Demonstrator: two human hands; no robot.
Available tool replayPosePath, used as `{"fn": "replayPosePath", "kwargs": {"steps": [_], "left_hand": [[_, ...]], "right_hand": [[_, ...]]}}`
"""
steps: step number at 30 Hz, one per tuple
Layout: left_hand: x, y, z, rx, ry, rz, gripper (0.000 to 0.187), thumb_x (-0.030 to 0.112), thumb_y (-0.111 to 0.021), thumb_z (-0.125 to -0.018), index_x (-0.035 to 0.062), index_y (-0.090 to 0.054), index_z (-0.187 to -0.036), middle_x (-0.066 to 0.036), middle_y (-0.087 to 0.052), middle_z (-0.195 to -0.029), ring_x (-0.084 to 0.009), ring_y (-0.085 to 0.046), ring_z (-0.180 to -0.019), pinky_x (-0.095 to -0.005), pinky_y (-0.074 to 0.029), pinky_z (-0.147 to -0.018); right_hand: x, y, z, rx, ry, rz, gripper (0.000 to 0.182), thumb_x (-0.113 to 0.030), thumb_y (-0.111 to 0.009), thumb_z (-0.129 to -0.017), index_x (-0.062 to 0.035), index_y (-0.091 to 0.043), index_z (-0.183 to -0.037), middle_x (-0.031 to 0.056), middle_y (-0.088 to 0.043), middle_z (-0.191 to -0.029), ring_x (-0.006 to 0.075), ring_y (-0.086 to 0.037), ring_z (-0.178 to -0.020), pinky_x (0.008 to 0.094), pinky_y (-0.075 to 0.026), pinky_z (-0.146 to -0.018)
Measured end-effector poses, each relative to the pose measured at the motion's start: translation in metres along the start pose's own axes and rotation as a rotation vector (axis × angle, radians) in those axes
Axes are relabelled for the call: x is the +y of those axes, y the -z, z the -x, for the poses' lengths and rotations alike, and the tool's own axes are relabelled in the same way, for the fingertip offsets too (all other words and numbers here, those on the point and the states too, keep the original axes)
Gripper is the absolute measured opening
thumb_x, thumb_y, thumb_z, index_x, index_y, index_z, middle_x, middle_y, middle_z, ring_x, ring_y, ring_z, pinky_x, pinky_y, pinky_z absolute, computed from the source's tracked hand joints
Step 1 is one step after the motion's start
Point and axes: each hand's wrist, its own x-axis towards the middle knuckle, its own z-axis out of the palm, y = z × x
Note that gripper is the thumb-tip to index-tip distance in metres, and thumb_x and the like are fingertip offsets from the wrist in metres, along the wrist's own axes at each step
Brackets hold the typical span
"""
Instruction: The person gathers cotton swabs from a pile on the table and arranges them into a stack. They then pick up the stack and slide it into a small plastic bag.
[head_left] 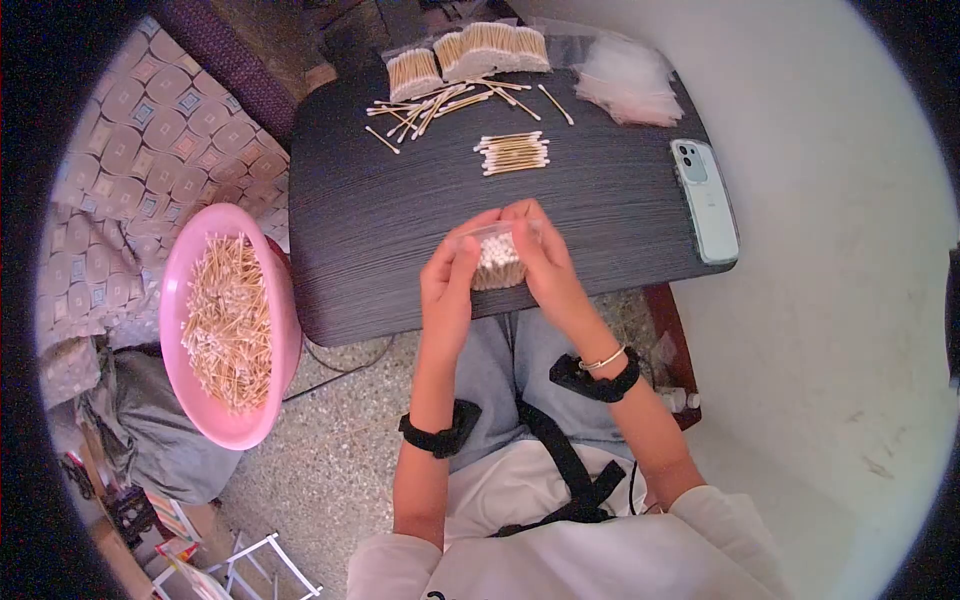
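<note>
Between my two hands, over the near edge of the dark table [380, 230], is a clear plastic bag of cotton swabs [499, 274], white tips facing up. My left hand [450, 275] grips the bag's left side, thumb at the front. On the right side, my right hand [545, 260] closes on the bag near its top edge. Some fingers of both hands are hidden behind the bag. Beyond them lies a neat small stack of cotton swabs [514, 153]. Loose cotton swabs [440, 108] are scattered farther back.
Filled bags of cotton swabs [490, 52] line the table's far edge. Beside them sits a pile of clear empty bags [630, 82]. A phone [708, 203] lies at the right edge. To the left stands a pink basin [277, 330] full of swabs. A white wall [840, 250] borders the right.
</note>
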Motion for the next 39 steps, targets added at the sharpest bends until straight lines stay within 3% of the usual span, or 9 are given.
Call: {"fn": "replayPosePath", "kwargs": {"steps": [3,8,11,14,17,23,29,35,39], "left_hand": [[-0.006,0.006,0.002,-0.005,-0.068,0.004,0.038,0.026,-0.049,-0.103,-0.0021,-0.058,-0.126,-0.011,-0.063,-0.125,-0.0158,-0.058,-0.113,-0.0285,-0.043,-0.099],[0.003,0.001,0.0,-0.057,-0.163,-0.088,0.05,0.013,-0.062,-0.094,-0.0006,-0.045,-0.138,-0.012,-0.058,-0.128,-0.018,-0.056,-0.116,-0.0301,-0.043,-0.1],[-0.004,0.001,0.0,-0.083,-0.216,-0.085,0.06,0.001,-0.062,-0.087,-0.0005,-0.038,-0.142,-0.013,-0.056,-0.128,-0.0199,-0.057,-0.116,-0.0312,-0.044,-0.099],[-0.01,-0.001,0.003,-0.038,-0.185,-0.187,0.06,-0.003,-0.055,-0.084,-0.0017,-0.037,-0.142,-0.014,-0.055,-0.128,-0.0199,-0.057,-0.115,-0.0323,-0.045,-0.097],[-0.007,0.001,0.006,-0.066,-0.163,-0.337,0.062,-0.011,-0.048,-0.086,0.0003,-0.032,-0.145,-0.013,-0.048,-0.136,-0.0202,-0.051,-0.123,-0.0328,-0.042,-0.104],[-0.001,-0.007,0.007,0.035,-0.173,-0.426,0.059,-0.01,-0.051,-0.087,0.0002,-0.035,-0.144,-0.013,-0.05,-0.135,-0.0184,-0.053,-0.119,-0.0307,-0.044,-0.1],[-0.002,0.002,0.001,-0.031,-0.097,-0.069,0.053,-0.007,-0.058,-0.088,0.0,-0.044,-0.138,-0.01,-0.053,-0.133,-0.0178,-0.055,-0.118,-0.0308,-0.045,-0.101],[-0.005,0.007,-0.001,-0.046,-0.075,-0.02,0.05,-0.007,-0.061,-0.088,-0.0006,-0.047,-0.135,-0.01,-0.056,-0.129,-0.0182,-0.056,-0.118,-0.0318,-0.045,-0.102],[-0.005,0.005,0.001,-0.087,-0.086,-0.085,0.06,-0.006,-0.063,-0.086,0.0015,-0.041,-0.141,-0.011,-0.053,-0.133,-0.0178,-0.055,-0.118,-0.0311,-0.045,-0.101]], "right_hand": [[-0.001,-0.008,0.0,0.05,0.132,0.05,0.021,-0.027,-0.054,-0.102,-0.0058,-0.053,-0.106,-0.0011,-0.055,-0.095,0.0058,-0.051,-0.09,0.0231,-0.044,-0.079],[0.002,-0.002,-0.002,0.09,0.008,0.036,0.023,-0.024,-0.056,-0.101,-0.0041,-0.054,-0.113,0.0005,-0.058,-0.101,0.0064,-0.053,-0.093,0.0241,-0.046,-0.082],[0.002,-0.006,-0.002,0.125,-0.027,-0.01,0.024,-0.024,-0.055,-0.102,-0.0041,-0.054,-0.115,0.0011,-0.059,-0.103,0.007,-0.054,-0.094,0.0247,-0.046,-0.083],[0.004,-0.002,-0.002,0.101,-0.021,-0.002,0.025,-0.024,-0.056,-0.101,-0.004,-0.053,-0.116,0.0019,-0.059,-0.105,0.0077,-0.054,-0.096,0.0249,-0.047,-0.084],[0.003,-0.003,0.0,0.087,-0.005,0.041,0.026,-0.024,-0.056,-0.101,-0.0038,-0.053,-0.117,0.0023,-0.059,-0.107,0.008,-0.054,-0.098,0.0248,-0.047,-0.084],[0.0,-0.005,0.0,0.055,-0.018,0.015,0.027,-0.024,-0.056,-0.101,-0.0034,-0.053,-0.117,0.0029,-0.059,-0.108,0.0082,-0.054,-0.099,0.025,-0.046,-0.086],[0.004,-0.002,-0.001,0.054,0.004,0.023,0.026,-0.024,-0.056,-0.101,-0.0033,-0.053,-0.117,0.0029,-0.059,-0.108,0.008,-0.054,-0.098,0.0252,-0.046,-0.086],[0.003,-0.002,-0.001,0.036,-0.007,0.021,0.026,-0.023,-0.055,-0.102,-0.0032,-0.053,-0.117,0.0029,-0.059,-0.107,0.0082,-0.053,-0.099,0.025,-0.046,-0.086],[0.002,-0.002,0.0,0.047,0.027,0.066,0.027,-0.025,-0.053,-0.103,-0.0034,-0.053,-0.119,0.0034,-0.059,-0.109,0.0091,-0.054,-0.101,0.0256,-0.045,-0.088]]}}
